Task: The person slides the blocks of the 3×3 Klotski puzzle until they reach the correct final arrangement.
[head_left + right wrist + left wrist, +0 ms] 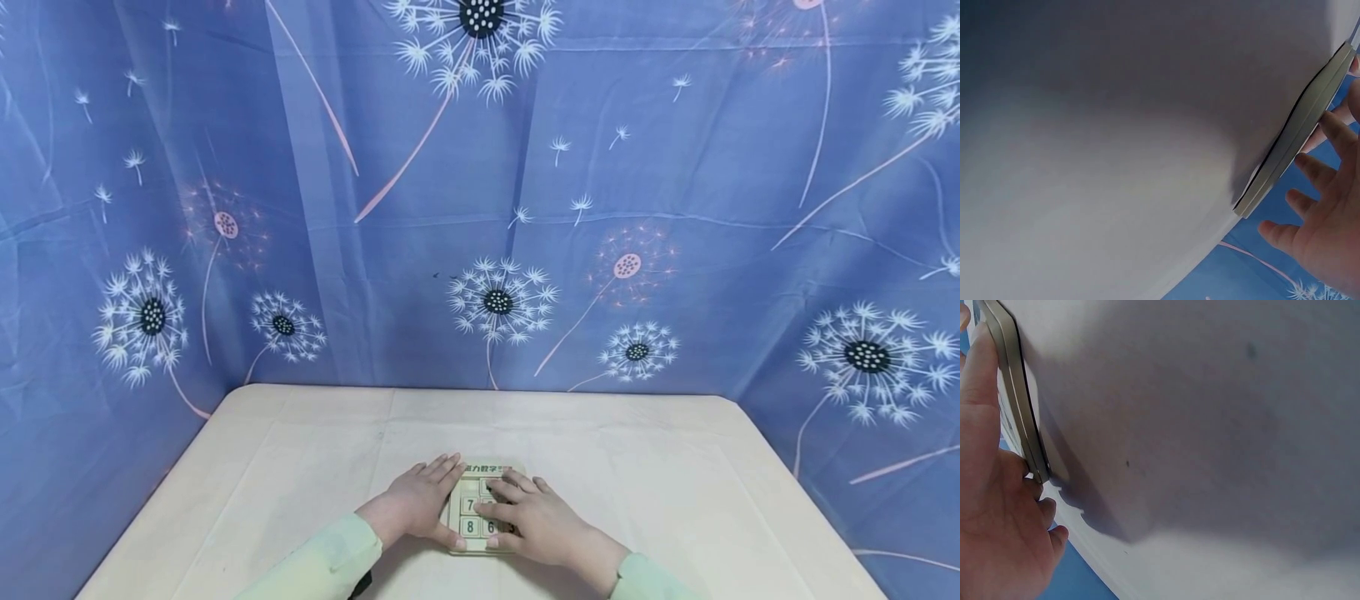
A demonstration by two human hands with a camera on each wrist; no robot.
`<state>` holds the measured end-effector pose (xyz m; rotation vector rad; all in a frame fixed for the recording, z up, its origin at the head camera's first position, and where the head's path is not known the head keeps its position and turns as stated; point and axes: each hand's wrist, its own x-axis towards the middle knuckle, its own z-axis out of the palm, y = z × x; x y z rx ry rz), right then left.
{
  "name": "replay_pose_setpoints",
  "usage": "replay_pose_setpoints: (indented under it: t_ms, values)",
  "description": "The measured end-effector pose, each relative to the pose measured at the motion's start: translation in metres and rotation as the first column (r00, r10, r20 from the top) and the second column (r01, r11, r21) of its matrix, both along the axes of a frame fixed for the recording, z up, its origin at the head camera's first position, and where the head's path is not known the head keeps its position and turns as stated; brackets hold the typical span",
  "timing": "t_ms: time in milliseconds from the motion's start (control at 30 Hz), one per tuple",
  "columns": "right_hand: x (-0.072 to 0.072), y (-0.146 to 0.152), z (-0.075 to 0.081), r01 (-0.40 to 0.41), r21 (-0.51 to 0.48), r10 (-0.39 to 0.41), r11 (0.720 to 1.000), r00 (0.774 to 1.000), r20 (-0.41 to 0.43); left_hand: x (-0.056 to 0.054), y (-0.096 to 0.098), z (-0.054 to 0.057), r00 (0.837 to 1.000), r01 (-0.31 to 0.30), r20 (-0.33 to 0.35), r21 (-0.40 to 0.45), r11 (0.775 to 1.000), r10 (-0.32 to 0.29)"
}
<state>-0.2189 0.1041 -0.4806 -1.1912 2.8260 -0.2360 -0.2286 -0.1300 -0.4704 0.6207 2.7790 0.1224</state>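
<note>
A pale green number slide puzzle (454,533) lies flat on the table in the head view. Dark digits mark its square tiles; 7, 8 and 6 are readable. My left hand (422,502) holds its left side, thumb at the near corner and fingers at the far one. In the left wrist view that thumb (982,369) lies along the puzzle's edge (1019,394). Spread over the right half is my right hand (536,517), its index fingertip on the tiles and its thumb near the bottom row. It hides the right-hand tiles. The right wrist view shows its fingers (1319,172) apart beside the puzzle's side (1297,137).
A cream-covered table (300,450) with rounded far corners carries the puzzle near its front. Blue curtain cloth (405,300) with a dandelion print stands behind it and along both sides. A small black object (362,585) shows under the left sleeve.
</note>
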Motion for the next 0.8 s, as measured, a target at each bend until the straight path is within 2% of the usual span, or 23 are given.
replay_pose_setpoints:
  t_ms: [400, 800]
  values:
    - [-0.0001, 0.0011, -0.0037, -0.009, 0.021, 0.009, 1.0, 0.999, -0.032, 0.0006, 0.0, -0.0017, 1.0, -0.007, -0.002, -0.006, 1.0, 0.007]
    - [-0.0017, 0.008, -0.0019, -0.021, 0.002, 0.021, 1.0, 0.998, -0.053, -0.0004, -0.0003, -0.0018, 1.0, -0.007, 0.0, -0.004, 1.0, 0.007]
